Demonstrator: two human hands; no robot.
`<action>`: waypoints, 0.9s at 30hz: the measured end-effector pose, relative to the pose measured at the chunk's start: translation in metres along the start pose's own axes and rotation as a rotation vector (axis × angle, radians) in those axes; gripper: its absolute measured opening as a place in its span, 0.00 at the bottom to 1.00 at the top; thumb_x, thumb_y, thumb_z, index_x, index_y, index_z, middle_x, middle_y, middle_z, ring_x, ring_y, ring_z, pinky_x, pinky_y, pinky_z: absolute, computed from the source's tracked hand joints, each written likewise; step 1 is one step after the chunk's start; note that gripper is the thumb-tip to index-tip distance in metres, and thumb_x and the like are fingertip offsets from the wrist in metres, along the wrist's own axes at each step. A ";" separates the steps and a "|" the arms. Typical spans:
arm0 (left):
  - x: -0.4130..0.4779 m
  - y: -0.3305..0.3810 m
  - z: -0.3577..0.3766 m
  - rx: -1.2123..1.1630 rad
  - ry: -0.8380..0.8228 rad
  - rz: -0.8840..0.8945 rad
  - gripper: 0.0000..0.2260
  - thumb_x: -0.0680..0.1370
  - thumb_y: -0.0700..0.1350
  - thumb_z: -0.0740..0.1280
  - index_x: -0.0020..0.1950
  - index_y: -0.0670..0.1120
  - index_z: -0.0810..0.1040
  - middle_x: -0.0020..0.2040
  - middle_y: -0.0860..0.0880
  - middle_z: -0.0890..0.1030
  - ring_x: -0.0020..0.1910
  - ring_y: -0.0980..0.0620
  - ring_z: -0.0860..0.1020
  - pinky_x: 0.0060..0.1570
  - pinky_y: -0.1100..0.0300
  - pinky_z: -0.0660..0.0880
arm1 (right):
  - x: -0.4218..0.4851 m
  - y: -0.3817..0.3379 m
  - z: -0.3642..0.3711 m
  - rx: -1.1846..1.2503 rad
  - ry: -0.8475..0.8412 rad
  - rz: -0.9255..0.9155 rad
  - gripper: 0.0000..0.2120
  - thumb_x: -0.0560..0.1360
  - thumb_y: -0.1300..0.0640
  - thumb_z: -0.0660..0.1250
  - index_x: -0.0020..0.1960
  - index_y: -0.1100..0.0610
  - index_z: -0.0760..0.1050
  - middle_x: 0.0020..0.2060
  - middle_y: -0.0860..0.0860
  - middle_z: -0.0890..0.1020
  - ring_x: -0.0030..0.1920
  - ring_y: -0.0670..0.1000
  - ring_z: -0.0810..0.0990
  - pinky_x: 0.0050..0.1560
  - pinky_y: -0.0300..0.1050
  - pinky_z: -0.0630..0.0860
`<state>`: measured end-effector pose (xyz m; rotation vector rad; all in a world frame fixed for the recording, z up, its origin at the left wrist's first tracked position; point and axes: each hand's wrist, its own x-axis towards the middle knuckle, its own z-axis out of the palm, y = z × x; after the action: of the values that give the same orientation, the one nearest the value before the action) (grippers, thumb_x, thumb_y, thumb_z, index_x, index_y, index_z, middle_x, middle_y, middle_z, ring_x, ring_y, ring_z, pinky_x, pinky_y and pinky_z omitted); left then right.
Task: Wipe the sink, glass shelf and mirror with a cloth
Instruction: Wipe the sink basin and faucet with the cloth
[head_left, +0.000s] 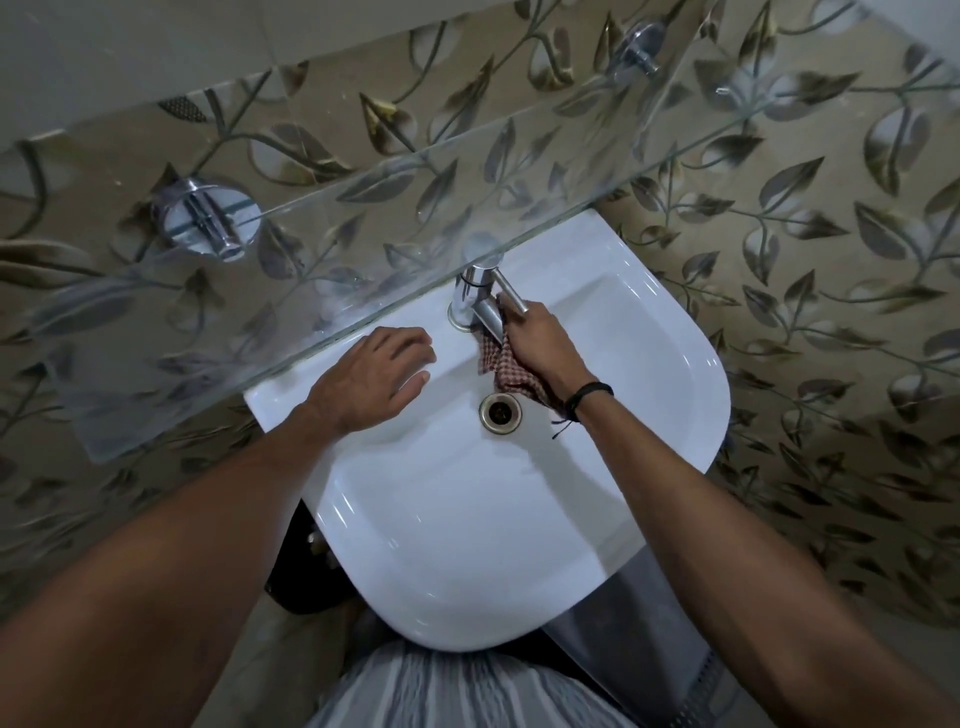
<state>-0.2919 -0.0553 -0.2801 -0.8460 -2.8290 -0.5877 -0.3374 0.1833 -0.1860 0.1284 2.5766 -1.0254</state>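
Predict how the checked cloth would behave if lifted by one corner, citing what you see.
Probably floppy: the cloth droops in loose folds from the right hand. Likely light, since that one hand holds it bunched against the tap. Its woven look suggests it would not slip readily.

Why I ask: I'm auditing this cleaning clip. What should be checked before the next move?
1. Grip on checked red-brown cloth by right hand: ok.
2. Cloth against chrome tap: ok.
3. Free left hand apart from the cloth, open over white ceramic sink back ledge: ok.
4. Water off: ok, no stream visible.
5. Wiping of clear glass shelf done: cannot tell.
6. Wiping of mirror done: cannot tell, not plainly in view.
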 end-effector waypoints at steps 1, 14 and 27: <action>0.000 0.000 0.000 -0.003 -0.004 -0.002 0.09 0.83 0.48 0.64 0.61 0.48 0.77 0.65 0.50 0.75 0.61 0.46 0.74 0.61 0.52 0.71 | -0.008 0.002 0.008 -0.100 0.096 -0.056 0.19 0.85 0.47 0.52 0.64 0.56 0.75 0.49 0.57 0.80 0.46 0.61 0.77 0.46 0.53 0.73; -0.001 -0.003 0.003 -0.032 -0.007 -0.019 0.10 0.83 0.50 0.63 0.62 0.50 0.76 0.66 0.51 0.74 0.63 0.47 0.74 0.62 0.50 0.73 | -0.058 0.045 -0.002 0.363 0.248 -0.283 0.13 0.83 0.58 0.61 0.67 0.53 0.74 0.56 0.45 0.80 0.51 0.40 0.82 0.51 0.42 0.81; 0.000 -0.003 0.003 -0.040 -0.030 -0.022 0.11 0.84 0.51 0.60 0.63 0.50 0.76 0.67 0.51 0.74 0.64 0.47 0.73 0.63 0.49 0.72 | 0.003 -0.030 -0.046 0.468 -0.024 -0.326 0.10 0.83 0.53 0.61 0.58 0.57 0.76 0.50 0.52 0.82 0.47 0.45 0.80 0.50 0.41 0.76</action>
<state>-0.2934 -0.0567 -0.2836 -0.8379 -2.8659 -0.6421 -0.3606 0.1929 -0.1368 -0.1910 2.3338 -1.7252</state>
